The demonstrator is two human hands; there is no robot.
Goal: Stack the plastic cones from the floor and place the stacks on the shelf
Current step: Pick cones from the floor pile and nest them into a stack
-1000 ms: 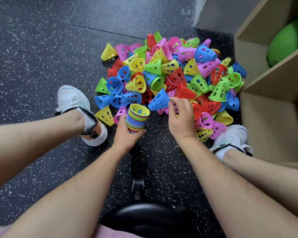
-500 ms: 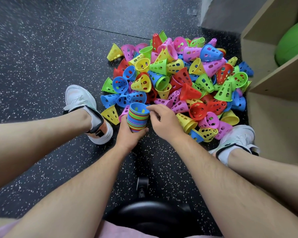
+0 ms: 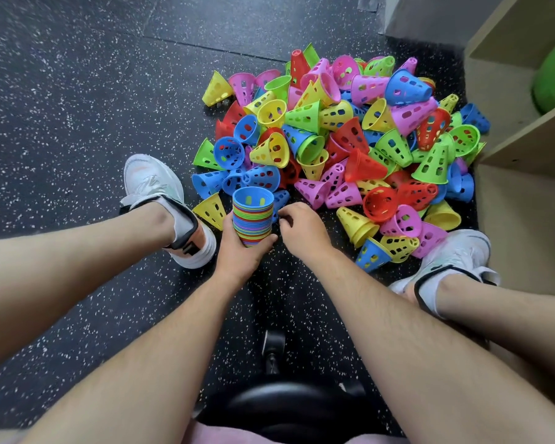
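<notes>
Before the pile (image 3: 350, 139), left hand (image 3: 237, 255) grips the stack (image 3: 253, 219); right hand (image 3: 302, 230) curls empty.

left hand (image 3: 237, 251) around cone stack (image 3: 253, 217)

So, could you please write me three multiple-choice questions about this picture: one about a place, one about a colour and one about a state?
1. Where is the wooden shelf relative to the pile of cones?
A. on the person's left of it
B. on the person's right of it
C. under it

2. What colour is the top cone of the stack?
A. red
B. yellow
C. blue

3. How is the stack?
A. held in the left hand, open end up
B. lying on the shelf
C. toppled on the floor

Answers: 1 B, the shelf's boards border the pile at the right edge of the view. 2 C, the open rim on top is blue. 3 A, the left hand's fingers wrap its lower part and its mouth faces up.
</notes>
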